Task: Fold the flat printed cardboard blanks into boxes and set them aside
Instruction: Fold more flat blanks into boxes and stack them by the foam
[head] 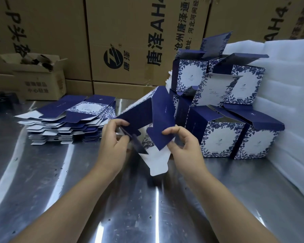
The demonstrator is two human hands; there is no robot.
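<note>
A half-opened blue and white cardboard blank (147,116) is held above the steel table (77,190) at the centre. My left hand (115,137) pinches one of its navy bottom flaps. My right hand (180,140) pinches another navy flap beside it. A white flap hangs down between my hands. A stack of flat printed blanks (68,120) lies on the table to the left. Several folded boxes (221,109) with open lids are piled at the right.
White foam sheets (288,102) stand at the right behind the folded boxes. Large brown shipping cartons (130,41) line the back. A small open carton (40,79) sits at the back left.
</note>
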